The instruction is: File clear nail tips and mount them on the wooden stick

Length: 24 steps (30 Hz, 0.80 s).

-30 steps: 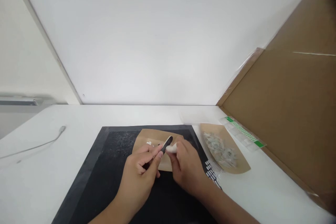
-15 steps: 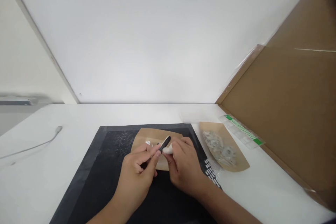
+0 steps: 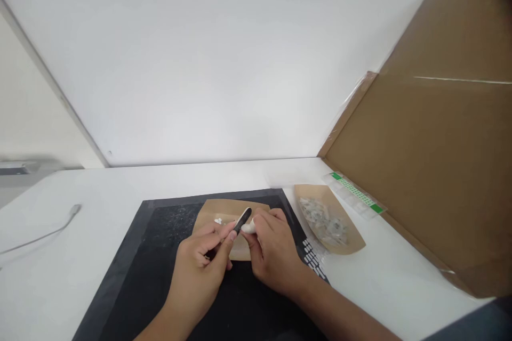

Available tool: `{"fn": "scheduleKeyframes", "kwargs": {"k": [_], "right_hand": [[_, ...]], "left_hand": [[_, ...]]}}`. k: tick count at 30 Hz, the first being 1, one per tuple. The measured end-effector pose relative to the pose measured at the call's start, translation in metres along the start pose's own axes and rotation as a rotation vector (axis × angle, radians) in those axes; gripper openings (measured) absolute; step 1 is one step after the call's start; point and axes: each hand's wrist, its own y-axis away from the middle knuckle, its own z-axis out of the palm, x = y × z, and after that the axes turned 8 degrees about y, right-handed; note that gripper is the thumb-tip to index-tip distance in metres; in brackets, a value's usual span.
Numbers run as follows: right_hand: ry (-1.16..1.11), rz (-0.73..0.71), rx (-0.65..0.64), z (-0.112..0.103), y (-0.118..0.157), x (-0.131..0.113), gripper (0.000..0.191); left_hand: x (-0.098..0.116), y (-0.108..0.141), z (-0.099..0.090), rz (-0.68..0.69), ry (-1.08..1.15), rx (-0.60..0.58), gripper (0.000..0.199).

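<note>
My left hand pinches a flat, round-ended nail file, dark on its face with a pale edge, which slants up to the right. In the fingertips of my right hand is a small white piece, close against the file; its exact shape is partly covered. Both hands are over a brown paper tray, where a few white bits lie. Beneath the tray is a black mat, dusted with pale specks at its upper left.
A second brown paper tray with several clear plastic packets lies to the right. Rows of small white strips line the mat's right edge. Behind are a clear case with a green label and a cardboard panel. A cable lies left.
The view has turned slightly, so the trays, mat and hands appear shifted left. Both hands keep their holds on the file and the white piece, with little movement over the tray.
</note>
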Motion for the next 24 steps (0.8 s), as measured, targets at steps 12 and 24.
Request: {"fn": "scheduleKeyframes", "kwargs": {"k": [12, 24], "right_hand": [[0.023, 0.069, 0.058, -0.0004, -0.0025, 0.0053, 0.022], [0.033, 0.097, 0.096, 0.0020, 0.0014, 0.0040, 0.023]], "left_hand": [[-0.0040, 0.0005, -0.0012, 0.043, -0.021, 0.004, 0.026], [0.0007, -0.0013, 0.0004, 0.089, -0.014, 0.032, 0.028]]}}
